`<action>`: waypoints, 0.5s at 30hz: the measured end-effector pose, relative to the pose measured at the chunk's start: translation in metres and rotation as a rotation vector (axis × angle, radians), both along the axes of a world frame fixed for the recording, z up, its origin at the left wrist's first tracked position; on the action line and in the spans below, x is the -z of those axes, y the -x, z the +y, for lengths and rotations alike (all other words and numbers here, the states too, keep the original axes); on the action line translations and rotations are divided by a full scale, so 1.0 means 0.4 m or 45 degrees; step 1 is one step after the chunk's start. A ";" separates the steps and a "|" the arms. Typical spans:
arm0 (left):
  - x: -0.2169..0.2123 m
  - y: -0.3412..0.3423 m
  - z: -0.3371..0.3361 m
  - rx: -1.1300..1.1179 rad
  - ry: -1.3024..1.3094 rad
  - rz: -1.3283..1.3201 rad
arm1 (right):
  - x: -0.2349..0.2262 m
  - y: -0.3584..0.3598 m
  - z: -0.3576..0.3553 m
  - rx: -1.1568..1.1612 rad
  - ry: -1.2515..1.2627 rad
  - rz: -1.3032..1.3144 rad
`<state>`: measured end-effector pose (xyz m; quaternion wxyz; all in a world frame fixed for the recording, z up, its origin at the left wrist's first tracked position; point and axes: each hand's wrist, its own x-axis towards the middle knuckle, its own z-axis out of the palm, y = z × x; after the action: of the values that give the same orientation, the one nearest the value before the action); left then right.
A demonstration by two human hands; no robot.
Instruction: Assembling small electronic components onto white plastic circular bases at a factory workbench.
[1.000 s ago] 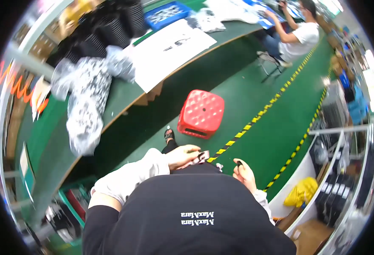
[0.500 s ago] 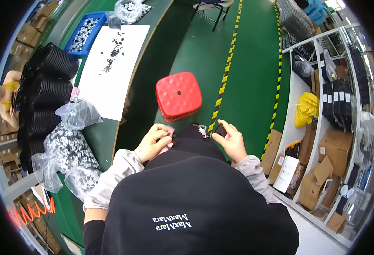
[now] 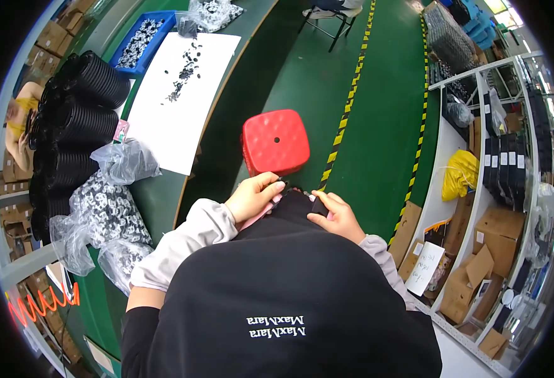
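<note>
Black ribbed trays [image 3: 78, 120] stand in tall stacks at the far left of the long green surface [image 3: 157, 201]. Clear plastic bags of small black-and-white parts [image 3: 103, 211] lie just beside them, toward the person. Farther along the surface rests a white sheet [image 3: 182, 101] with loose small black parts [image 3: 185, 69] scattered on it, and beyond that a blue bin [image 3: 141, 41] filled with more of them.

On the green floor [image 3: 377, 113], next to the surface, stands a red plastic stool [image 3: 275, 142] with a hole in the middle of its seat. Just below the stool, the left hand [image 3: 251, 196] comes out of a pale sleeve, its fingers curled around the edge of a black garment [image 3: 292, 205] at the person's lap, the grip pinching the fabric. Close beside it, the right hand [image 3: 336, 217] pinches a small black object [image 3: 319, 206] between thumb and fingertips, resting against the same garment; what the object is cannot be told.

A yellow-and-black striped line [image 3: 346, 107] runs along the floor to the right of the stool. At the far right, white shelving [image 3: 478, 157] carries a yellow bag [image 3: 459, 173], dark stacked items and brown cardboard boxes [image 3: 478, 271].
</note>
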<state>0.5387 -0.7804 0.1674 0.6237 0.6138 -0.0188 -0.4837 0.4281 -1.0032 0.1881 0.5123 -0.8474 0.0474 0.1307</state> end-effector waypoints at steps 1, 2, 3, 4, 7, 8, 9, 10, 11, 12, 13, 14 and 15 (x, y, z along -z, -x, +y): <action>-0.005 -0.001 0.001 -0.009 0.000 -0.002 | 0.005 0.004 -0.001 0.014 -0.002 0.011; -0.010 -0.002 0.001 -0.121 0.036 0.140 | 0.011 0.009 -0.001 0.026 -0.007 0.022; -0.013 -0.002 0.002 -0.235 0.072 0.283 | 0.018 0.016 -0.006 0.013 -0.011 0.022; -0.007 -0.011 0.005 -0.337 0.153 0.401 | 0.027 0.024 -0.009 0.042 -0.002 0.020; 0.009 -0.036 0.025 -0.312 0.272 0.548 | 0.038 0.039 -0.010 0.100 -0.012 0.012; 0.006 -0.033 0.021 -0.319 0.270 0.600 | 0.041 0.042 -0.014 0.130 -0.010 0.046; -0.001 -0.029 0.019 -0.333 0.268 0.597 | 0.043 0.044 -0.014 0.162 -0.007 0.079; -0.009 -0.022 0.016 -0.387 0.321 0.667 | 0.037 0.047 -0.013 0.179 -0.013 0.100; -0.013 -0.016 0.016 -0.440 0.377 0.737 | 0.034 0.047 -0.011 0.170 -0.015 0.099; 0.028 -0.009 0.025 -0.461 0.535 0.735 | 0.032 0.048 -0.009 0.181 -0.029 0.107; 0.035 -0.005 0.021 -0.464 0.538 0.734 | 0.030 0.048 -0.009 0.197 -0.041 0.116; 0.038 0.003 0.013 -0.503 0.529 0.613 | 0.027 0.048 -0.009 0.194 -0.039 0.115; 0.043 0.012 0.009 -0.541 0.519 0.492 | 0.025 0.049 -0.010 0.204 -0.028 0.125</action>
<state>0.5338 -0.7770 0.1501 0.8122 0.3641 0.1315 -0.4365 0.4084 -1.0070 0.1782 0.5274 -0.8278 0.1387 0.1315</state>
